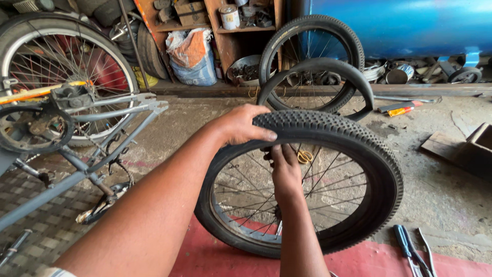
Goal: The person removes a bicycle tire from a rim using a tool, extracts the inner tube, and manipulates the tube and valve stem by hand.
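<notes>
**Seating a tyre: slip and pinch hazards**

Working left to right: the bicycle frame (87, 154) lies close beside the work. The left hand (241, 125) clamps the tyre (359, 154) at its top; loose grip may let the upright wheel roll. The right hand (284, 172) reaches curled between the spokes (333, 184), where fingers could be pinched. Knobbly black tread, standing on a red mat (205, 256).

There were two hands, left (241, 124) and right (285, 172), four spoked wheels, one loose tyre (315, 66), one bike frame (77, 169), one sack (192, 56) and one can (229, 16).
</notes>
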